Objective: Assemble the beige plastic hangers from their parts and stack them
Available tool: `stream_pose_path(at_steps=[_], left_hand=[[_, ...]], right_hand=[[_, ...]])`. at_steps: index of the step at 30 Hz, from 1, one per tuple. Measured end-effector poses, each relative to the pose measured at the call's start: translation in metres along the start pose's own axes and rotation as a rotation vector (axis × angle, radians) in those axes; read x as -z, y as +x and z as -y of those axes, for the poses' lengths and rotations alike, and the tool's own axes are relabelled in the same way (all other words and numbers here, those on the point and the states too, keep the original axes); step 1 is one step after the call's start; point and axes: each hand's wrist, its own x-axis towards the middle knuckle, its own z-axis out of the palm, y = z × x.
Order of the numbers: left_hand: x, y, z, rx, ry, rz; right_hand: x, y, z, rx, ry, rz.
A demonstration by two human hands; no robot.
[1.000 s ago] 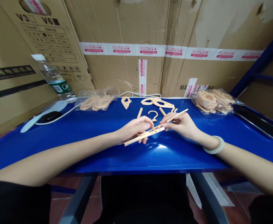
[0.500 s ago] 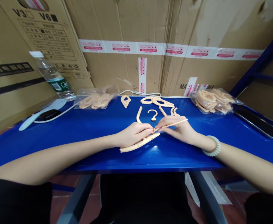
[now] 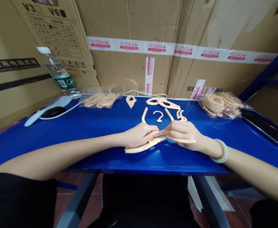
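Observation:
Near the front of the blue table, my left hand is closed on a long, beige plastic hanger arm. My right hand pinches a second, thinner-looking hanger arm, which sticks out to the right under the fingers. The inner ends of both pieces meet between my fingertips; whether they are joined I cannot tell. Just beyond my hands lie a hanger hook, a curved hanger arm on the left and another arm piece on the right. Small curved pieces lie beside my right hand.
Folded beige hangers and a smaller one lie farther back. Bagged hangers sit left and right. A water bottle, a hairbrush and a black mouse-like object stand left; a phone lies right. Cardboard boxes wall the back.
The piece in my right hand has swung down, from slanting up to the right to lying below the fingers. My left hand keeps its hold. The view has shifted slightly.

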Motion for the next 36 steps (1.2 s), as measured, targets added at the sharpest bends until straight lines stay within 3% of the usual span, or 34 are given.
stream_pose_path(at_steps=[7, 11, 14, 17, 19, 21, 25, 27, 30, 36], left_hand=[[-0.002, -0.001, 0.001, -0.011, -0.011, -0.040], [0.000, 0.000, 0.003, 0.050, -0.143, 0.024], [0.001, 0.000, 0.005, 0.080, -0.266, 0.050], [0.000, 0.002, 0.010, 0.236, -0.550, 0.077], [-0.001, 0.005, 0.015, 0.335, -0.772, 0.111], [-0.001, 0.007, 0.021, 0.377, -0.928, 0.162], [0.000, 0.009, 0.028, 0.376, -1.099, 0.182], [0.001, 0.008, 0.029, 0.356, -1.147, 0.135], [0.003, 0.008, 0.029, 0.349, -1.180, 0.101], [0.003, 0.010, 0.039, 0.291, -1.240, 0.141]], right_hand=[[0.000, -0.003, -0.002, 0.022, -0.059, 0.002], [0.006, -0.004, -0.001, -0.010, 0.016, 0.030], [0.017, -0.001, -0.002, -0.156, 0.070, -0.101], [0.030, 0.000, -0.016, -0.351, 0.046, -0.299], [0.037, -0.004, -0.033, -0.511, 0.014, -0.356], [0.042, -0.013, -0.052, -0.713, 0.036, -0.305], [0.039, -0.032, -0.079, -1.002, 0.197, 0.035], [0.032, -0.037, -0.084, -1.072, 0.274, 0.128], [0.021, -0.038, -0.083, -1.153, 0.316, 0.159], [0.016, -0.034, -0.082, -1.227, 0.183, 0.276]])
